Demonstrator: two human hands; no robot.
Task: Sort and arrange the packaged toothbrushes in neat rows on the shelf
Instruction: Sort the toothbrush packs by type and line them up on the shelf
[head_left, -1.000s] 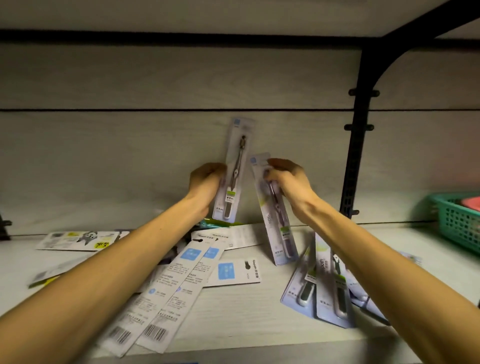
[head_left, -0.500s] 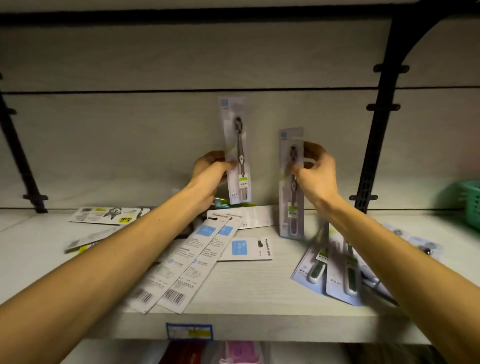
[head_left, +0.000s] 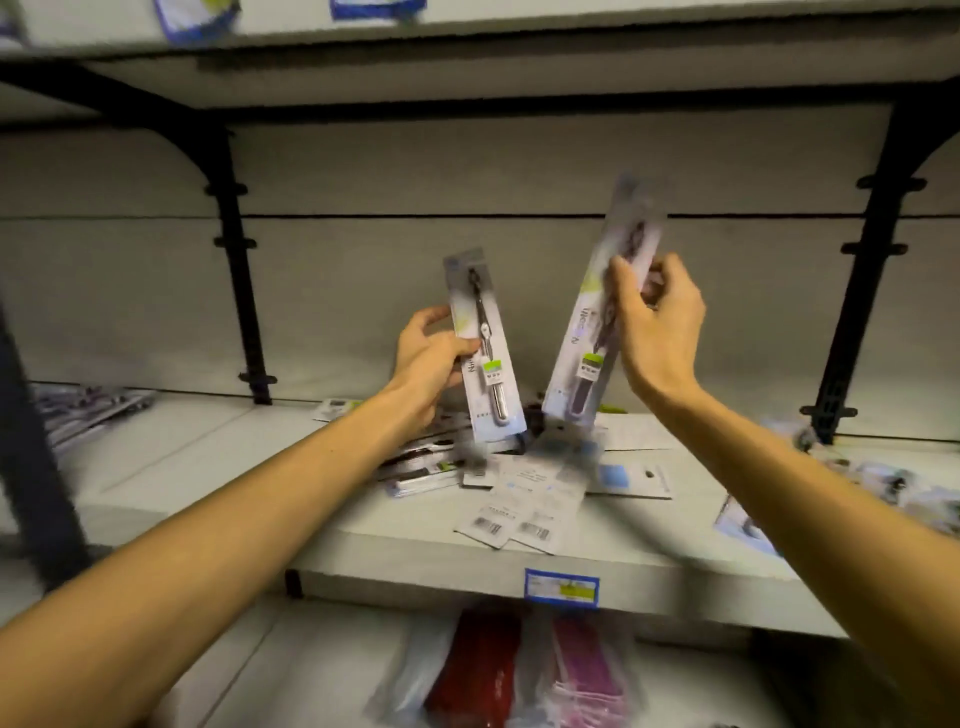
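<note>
toothbrush packs: one pinched at mid edge by left hand, second, tilted, pinched near top by right hand; both held above shelf. judged light, stiff, slippery card; best gripped by edges. more packs scattered below.

Your two arms come in from the near edge, one from the lower left and one from the lower right, and both are bare along the whole length that shows. No sleeve or cuff reaches into view on either forearm. Your left hand is bare, with no glove, ring or band that can be made out, and the wrist behind it carries no watch or strap. Your right hand is likewise bare, and its wrist is plain too. Both forearms look slim and smooth.
</note>
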